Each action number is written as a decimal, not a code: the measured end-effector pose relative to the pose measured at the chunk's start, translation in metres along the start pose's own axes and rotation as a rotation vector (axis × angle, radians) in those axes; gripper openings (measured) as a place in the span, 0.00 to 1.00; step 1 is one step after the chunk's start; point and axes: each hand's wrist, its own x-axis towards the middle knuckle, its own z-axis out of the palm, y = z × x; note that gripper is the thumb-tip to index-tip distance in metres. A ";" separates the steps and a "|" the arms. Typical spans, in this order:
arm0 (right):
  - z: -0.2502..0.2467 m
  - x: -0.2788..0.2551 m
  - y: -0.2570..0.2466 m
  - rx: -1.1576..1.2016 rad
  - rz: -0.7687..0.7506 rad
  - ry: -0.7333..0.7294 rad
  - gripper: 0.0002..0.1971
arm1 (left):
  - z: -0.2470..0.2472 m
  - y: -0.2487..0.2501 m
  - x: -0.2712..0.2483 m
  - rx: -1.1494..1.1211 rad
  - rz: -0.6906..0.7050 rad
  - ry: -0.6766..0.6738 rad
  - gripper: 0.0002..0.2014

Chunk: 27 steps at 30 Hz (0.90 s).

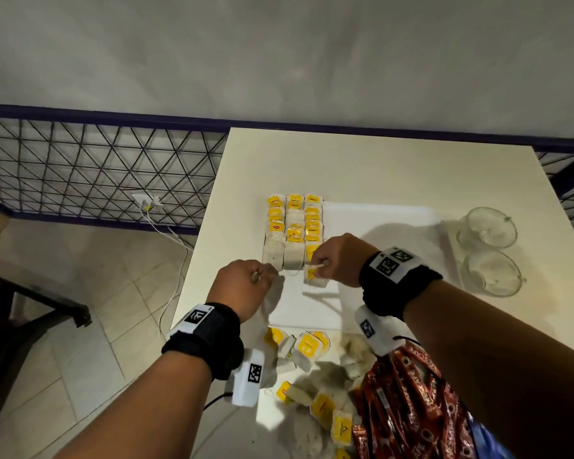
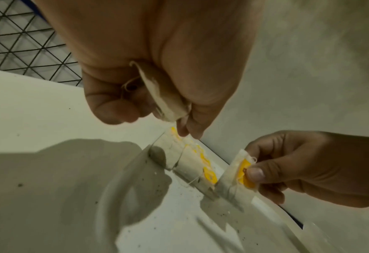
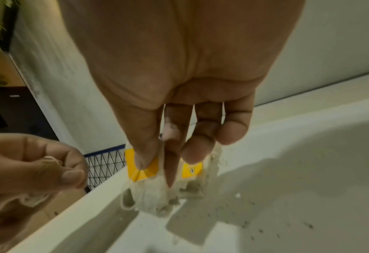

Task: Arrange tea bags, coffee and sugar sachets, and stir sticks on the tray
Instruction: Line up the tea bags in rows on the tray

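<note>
Bare forearms, black wrist straps (image 1: 209, 339) w/ white camera pods (image 1: 248, 376) bearing b&w square marker tags.

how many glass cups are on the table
2: one glass cup at the table's right edge beside the tray, the second just in front of it, nearer the person. None seem hidden.

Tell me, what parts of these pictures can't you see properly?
- Head view: the coffee sachets run off the bottom edge, and the right arm hides part of them.
- Left wrist view: the left hand curls round its tea bag, hiding most of it.
- Right wrist view: blur smears the yellow tag.
</note>
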 end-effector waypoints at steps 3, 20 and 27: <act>0.011 0.016 0.008 -0.021 0.048 -0.082 0.12 | 0.008 -0.009 0.008 0.002 -0.006 -0.017 0.11; 0.015 0.050 0.023 0.015 0.172 0.031 0.12 | 0.007 -0.011 0.009 -0.092 0.027 0.017 0.08; 0.009 0.039 0.014 0.038 0.146 0.143 0.13 | -0.006 0.014 -0.009 -1.172 -0.398 -0.080 0.12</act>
